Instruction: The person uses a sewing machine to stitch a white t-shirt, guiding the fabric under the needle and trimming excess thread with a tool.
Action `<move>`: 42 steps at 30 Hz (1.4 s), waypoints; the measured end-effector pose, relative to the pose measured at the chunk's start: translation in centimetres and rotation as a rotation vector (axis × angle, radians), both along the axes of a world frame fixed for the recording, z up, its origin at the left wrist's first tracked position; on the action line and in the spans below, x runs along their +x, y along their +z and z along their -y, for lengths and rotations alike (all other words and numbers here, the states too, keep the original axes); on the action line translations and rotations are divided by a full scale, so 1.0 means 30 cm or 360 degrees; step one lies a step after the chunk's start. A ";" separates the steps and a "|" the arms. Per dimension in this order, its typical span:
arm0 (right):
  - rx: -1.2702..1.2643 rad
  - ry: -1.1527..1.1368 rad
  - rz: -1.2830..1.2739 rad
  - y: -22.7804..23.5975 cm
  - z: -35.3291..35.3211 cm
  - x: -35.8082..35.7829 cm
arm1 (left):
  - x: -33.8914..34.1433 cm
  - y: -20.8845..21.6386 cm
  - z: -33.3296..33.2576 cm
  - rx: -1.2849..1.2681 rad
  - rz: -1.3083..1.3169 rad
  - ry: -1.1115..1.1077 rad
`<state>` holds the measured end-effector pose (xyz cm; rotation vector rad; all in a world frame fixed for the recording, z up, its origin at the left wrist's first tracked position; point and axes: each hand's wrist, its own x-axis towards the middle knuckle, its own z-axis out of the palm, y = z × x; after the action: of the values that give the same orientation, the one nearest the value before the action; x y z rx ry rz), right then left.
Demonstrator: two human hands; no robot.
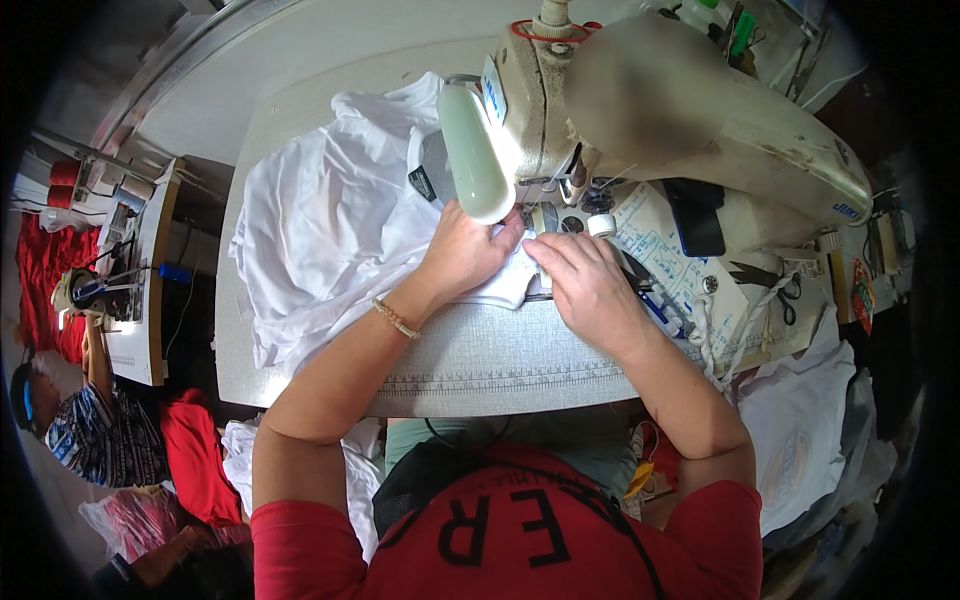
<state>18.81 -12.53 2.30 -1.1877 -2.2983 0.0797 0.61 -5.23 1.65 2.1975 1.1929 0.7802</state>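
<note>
A white garment [320,190] lies on the bench [480,360], most of it heaped to the left of the sewing machine [540,110], with one end running right to just in front of the needle area. Laid this way, the loose bulk seems kept clear of the right hand [585,275] while only a small part sits between the two hands. A black label [422,183] shows at the grey-lined neck opening.

The left hand [465,250] bends over the garment, thumb toward the needle area; its fingertips are partly behind the lamp [470,155], so I cannot tell how tightly its grip closes on the cloth. The right hand comes in from the other side, fingers bent and close together, tips at the garment's edge — its thumb is mostly hidden, so whether that grip pinches the cloth or only steadies it cannot be told. Meeting from both sides probably keeps this part flat.

The lamp hangs close above the left hand, likely to light the fine work. Black-bladed scissors [790,290] and a dark smartphone [700,220] lie to the right — apart from the cloth, presumably within reach.
</note>
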 end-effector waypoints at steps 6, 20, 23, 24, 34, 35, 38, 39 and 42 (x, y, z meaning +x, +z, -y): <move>-0.0021 -0.0029 0.0124 -0.002 0.000 -0.007 | -0.004 0.006 -0.004 -0.0160 0.0048 0.0012; -0.0039 -0.0087 0.0174 -0.012 0.004 -0.014 | 0.000 0.008 -0.013 -0.0110 0.0015 0.0012; -0.0044 -0.0139 0.0205 -0.014 -0.001 -0.021 | 0.006 0.012 -0.034 -0.0097 -0.0018 -0.0005; -0.0034 -0.0157 0.0215 -0.014 -0.003 -0.024 | 0.008 0.011 -0.042 -0.0100 -0.0028 -0.0019; -0.0088 -0.0223 0.0189 -0.015 -0.015 -0.040 | 0.007 -0.001 -0.066 0.0015 0.0041 -0.0028; -0.0108 -0.0222 0.0185 -0.016 -0.015 -0.039 | 0.008 -0.001 -0.066 0.0064 0.0015 -0.0029; -0.0150 -0.0231 0.0194 -0.016 -0.016 -0.036 | 0.010 -0.002 -0.065 0.0086 -0.0032 -0.0016; -0.0151 -0.0238 0.0212 -0.016 -0.015 -0.035 | 0.010 -0.004 -0.064 0.0100 -0.0011 -0.0017; -0.0119 -0.0239 0.0227 -0.015 -0.015 -0.035 | 0.013 -0.010 -0.060 0.0105 0.0001 0.0024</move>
<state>17.77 -12.08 1.84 -1.4425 -2.3368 0.0258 1.00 -3.42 1.35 2.2433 1.2006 0.8375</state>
